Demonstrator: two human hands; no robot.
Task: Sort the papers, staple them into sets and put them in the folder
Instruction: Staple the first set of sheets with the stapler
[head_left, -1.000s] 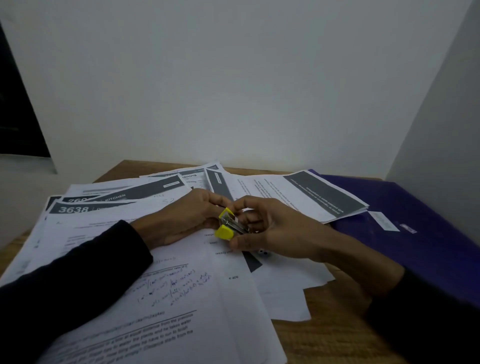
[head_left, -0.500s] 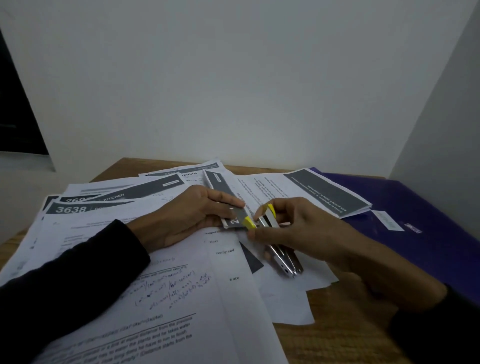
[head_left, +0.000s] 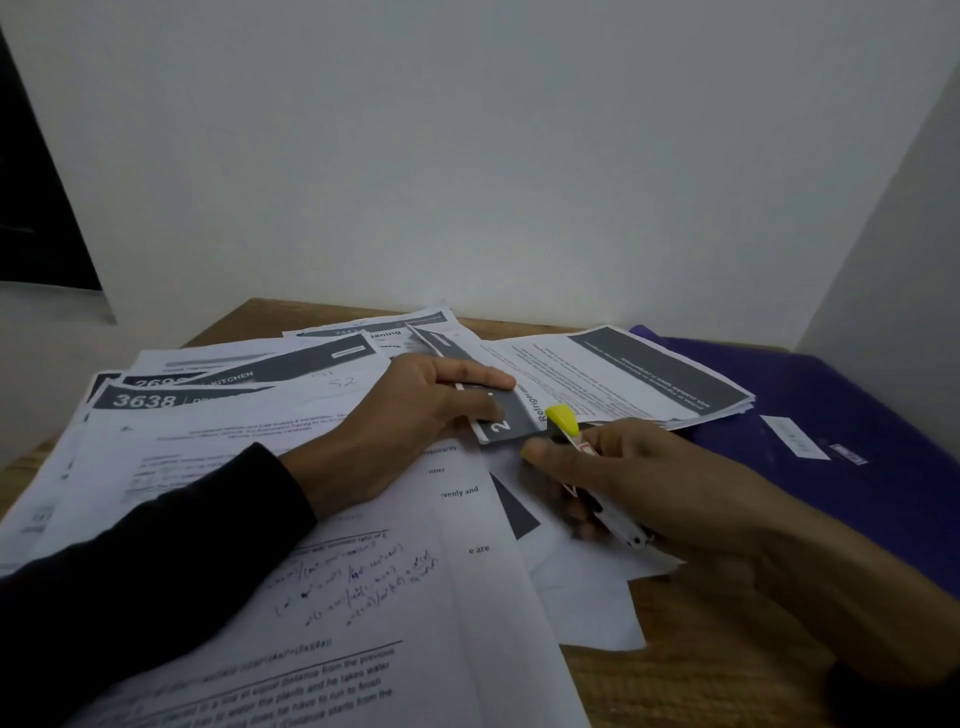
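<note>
**Stapler at corner of paper set, left hand holding sheets down**

Right hand (head_left: 649, 483): fingers curled around the stapler (head_left: 587, 462), thumb along its near side. The stapler points away from the person, its yellow tip (head_left: 562, 419) at the corner of a sheet with a dark header band (head_left: 506, 415). Metal rear end of the stapler shows below the palm. Whether the stapler's mouth is over the paper edge or just beside it: cannot tell.

Left hand (head_left: 410, 415): fingers (head_left: 478, 376) extended and laid flat, pressing on the dark-banded sheet; thumb lies on the same sheet nearer the person. Nothing gripped. A white "2" is readable on the band, just beside the thumb.

Under and around both hands: loose papers (head_left: 363, 597) spread over the wooden counter (head_left: 675, 670), overlapping at mixed angles. Nearest sheet carries printed text and handwritten equations. To the left, sheets with dark headers, one numbered "3638" (head_left: 143, 401), another reading "KITCHEN".

To the right of the hands: a stacked set of papers (head_left: 623, 374) with a dark banner, lying partly on the purple folder (head_left: 857, 467). The folder lies flat and closed at the right side of the counter, with a white label (head_left: 792, 436) on its cover.

Both forearms in dark sleeves (head_left: 130, 582). A pale wall (head_left: 467, 156) stands behind the counter.
</note>
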